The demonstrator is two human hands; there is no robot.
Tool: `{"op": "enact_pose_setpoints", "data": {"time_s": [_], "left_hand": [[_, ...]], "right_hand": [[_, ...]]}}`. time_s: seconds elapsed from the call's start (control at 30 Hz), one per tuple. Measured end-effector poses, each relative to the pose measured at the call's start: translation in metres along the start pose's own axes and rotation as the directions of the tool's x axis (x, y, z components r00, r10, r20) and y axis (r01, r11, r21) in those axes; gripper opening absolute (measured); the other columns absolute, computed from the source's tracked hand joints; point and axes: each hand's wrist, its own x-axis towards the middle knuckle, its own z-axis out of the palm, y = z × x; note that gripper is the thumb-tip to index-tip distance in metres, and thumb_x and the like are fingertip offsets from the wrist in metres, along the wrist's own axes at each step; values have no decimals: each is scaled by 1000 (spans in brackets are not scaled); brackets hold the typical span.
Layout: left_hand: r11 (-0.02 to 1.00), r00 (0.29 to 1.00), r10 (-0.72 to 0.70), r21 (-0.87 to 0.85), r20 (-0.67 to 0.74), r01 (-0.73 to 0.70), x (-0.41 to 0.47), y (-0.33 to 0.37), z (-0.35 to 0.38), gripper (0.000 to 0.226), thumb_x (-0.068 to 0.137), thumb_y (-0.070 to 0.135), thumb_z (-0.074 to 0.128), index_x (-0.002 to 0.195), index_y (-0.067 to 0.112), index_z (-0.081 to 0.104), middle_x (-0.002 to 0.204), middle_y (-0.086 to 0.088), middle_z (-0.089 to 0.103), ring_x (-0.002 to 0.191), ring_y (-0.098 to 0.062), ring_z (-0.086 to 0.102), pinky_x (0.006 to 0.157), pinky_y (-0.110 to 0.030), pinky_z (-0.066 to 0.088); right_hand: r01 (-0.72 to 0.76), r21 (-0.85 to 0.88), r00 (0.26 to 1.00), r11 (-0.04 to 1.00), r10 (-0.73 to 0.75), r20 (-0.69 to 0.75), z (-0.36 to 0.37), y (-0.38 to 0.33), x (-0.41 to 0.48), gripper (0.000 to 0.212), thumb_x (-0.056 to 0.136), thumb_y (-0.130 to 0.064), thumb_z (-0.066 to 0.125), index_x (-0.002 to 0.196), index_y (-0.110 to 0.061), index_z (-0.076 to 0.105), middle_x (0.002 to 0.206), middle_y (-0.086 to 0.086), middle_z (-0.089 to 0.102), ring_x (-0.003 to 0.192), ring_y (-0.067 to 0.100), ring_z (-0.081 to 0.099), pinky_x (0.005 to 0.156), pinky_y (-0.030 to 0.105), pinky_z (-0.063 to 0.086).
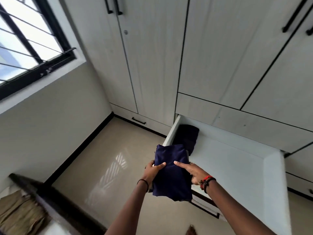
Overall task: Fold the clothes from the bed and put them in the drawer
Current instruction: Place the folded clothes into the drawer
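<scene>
Head view, hands (153,172) (192,173) pinching smooth folded navy cloth (171,177), white drawer (274,175)

We are in a bedroom of a home. A built-in wardrobe (152,65) of tall white doors with long black handles (109,5) fills the far wall, with drawers set beneath. One drawer (274,180) stands pulled out, with a dark folded garment (187,138) lying at its far left end, and a folded navy garment (171,173) held near its left side. At lower left we see the corner of a bed (39,194) with a dark frame and tan cloth (18,216) on it. A barred window (25,39) sits in the cream wall, and the floor (110,158) is glossy beige tile edged with black skirting.
</scene>
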Motion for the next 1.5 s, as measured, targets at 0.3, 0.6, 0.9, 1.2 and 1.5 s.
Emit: {"op": "enact_pose_setpoints", "data": {"time_s": [0.3, 0.6, 0.9, 1.2, 1.5], "left_hand": [[980, 961, -193, -1, 199, 197, 65, 29, 105, 25, 82, 14, 72, 103, 2, 66, 100, -14, 72, 88, -26, 69, 69, -29, 57], [970, 930, -243, 53, 276, 238, 138, 7, 158, 36, 84, 13, 69, 118, 19, 58, 111, -5, 69, 102, -24, 65, 79, -30, 55], [827, 750, -543, 395, 378, 399, 227, -48, 187, 70, 61, 49, 82, 119, 54, 43, 122, 15, 56, 111, -13, 52, 89, -39, 39], [888, 798, -449, 304, 403, 346, 335, -82, 218, 79, 64, 26, 76, 133, 40, 41, 128, 10, 57, 115, -14, 54, 93, -35, 48], [940, 883, -248, 321, 399, 119, 454, -81, 266, 71, 85, 5, 65, 144, 26, 34, 134, 3, 53, 124, -17, 48, 106, -32, 38]], "right_hand": [[-33, 110, 997, 993, 40, -59, -123, -11, 48, 84, 48, -45, 92, 117, -10, 61, 105, 13, 71, 98, 31, 69, 87, 50, 54], [-88, 223, 990, 971, 110, -87, -182, -3, 88, 67, 58, -36, 89, 114, -8, 63, 102, 14, 72, 96, 32, 69, 87, 50, 54], [-175, 345, 958, 922, 241, -157, -226, 37, 153, 49, 70, -24, 83, 110, -3, 63, 95, 16, 73, 90, 32, 70, 74, 40, 58], [-130, 369, 938, 920, 235, -256, -261, 47, 250, 51, 69, -26, 84, 109, -2, 63, 98, 16, 72, 95, 32, 68, 89, 48, 54], [66, 357, 905, 932, 95, -414, -306, 17, 340, 38, 75, -24, 79, 106, -10, 62, 102, 11, 72, 95, 29, 68, 85, 48, 55]]}}
